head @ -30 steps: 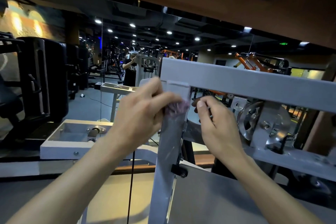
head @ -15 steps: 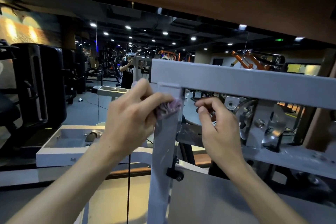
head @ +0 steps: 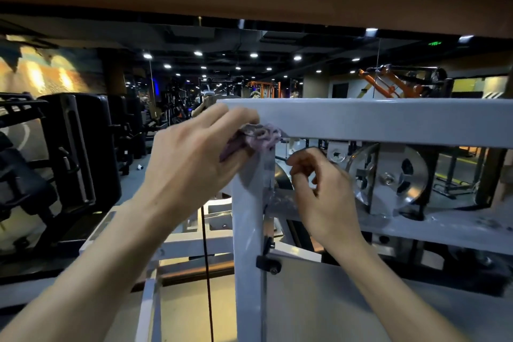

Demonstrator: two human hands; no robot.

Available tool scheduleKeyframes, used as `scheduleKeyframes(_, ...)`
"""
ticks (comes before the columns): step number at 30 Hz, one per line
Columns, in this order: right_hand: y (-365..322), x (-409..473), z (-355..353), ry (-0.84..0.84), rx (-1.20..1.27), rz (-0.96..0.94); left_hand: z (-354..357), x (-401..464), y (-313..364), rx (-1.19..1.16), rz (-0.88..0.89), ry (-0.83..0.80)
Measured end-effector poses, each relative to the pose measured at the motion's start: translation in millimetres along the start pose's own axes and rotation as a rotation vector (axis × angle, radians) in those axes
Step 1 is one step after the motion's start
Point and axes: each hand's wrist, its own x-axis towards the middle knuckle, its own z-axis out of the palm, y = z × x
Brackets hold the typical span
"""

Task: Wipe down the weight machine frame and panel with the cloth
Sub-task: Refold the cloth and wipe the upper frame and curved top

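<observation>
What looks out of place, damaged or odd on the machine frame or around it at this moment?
Nothing on the frame looks damaged or askew. The left hand presses the purple cloth at its top corner. One small oddity: a small white object lies alone on the floor behind.

The weight machine frame [head: 388,121] is painted pale grey: a horizontal top beam meets an upright post [head: 247,230] at the frame's upper left corner. A bunched purple cloth [head: 261,137] lies pressed against that corner, just under the top beam's lower edge at the head of the post. A lower cross rail [head: 433,230] runs rightward from the post, and a shiny metal pulley wheel [head: 388,175] sits between it and the top beam. A black bolted bracket [head: 268,263] is fixed to the post's right edge, just above a flat grey panel [head: 347,305].
</observation>
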Motion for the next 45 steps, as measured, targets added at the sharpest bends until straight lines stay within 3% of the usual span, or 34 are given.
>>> scheduleKeyframes(10,6.6,-0.1,0.8,-0.013,0.043,-0.018,2.2,2.9,19.8,0.192,0.135,-0.151)
scheduleKeyframes(15,9.9,-0.5,-2.4,-0.032,0.103,-0.051,13.2,-2.3,30.1,0.238,0.090,-0.143)
scheduleKeyframes(21,11.4,-1.0,-3.1,-0.025,0.115,-0.056,26.3,-52.0,44.8,0.178,0.089,-0.354)
scheduleKeyframes(27,14.3,0.2,-2.4,-0.106,0.134,-0.050,3.1,-1.6,23.9,0.283,-0.083,-0.078)
scheduleKeyframes(33,14.2,-2.3,-0.7,-0.077,0.158,-0.035,16.5,-63.8,26.0,0.158,-0.052,-0.237)
scheduleKeyframes(39,15.2,-2.0,0.2,-0.086,0.157,-0.060,7.3,-25.9,21.5,0.144,-0.249,-0.050)
scheduleKeyframes(45,14.4,-1.5,-2.3,-0.096,0.165,-0.064,37.8,-85.3,33.3,0.121,-0.268,-0.106)
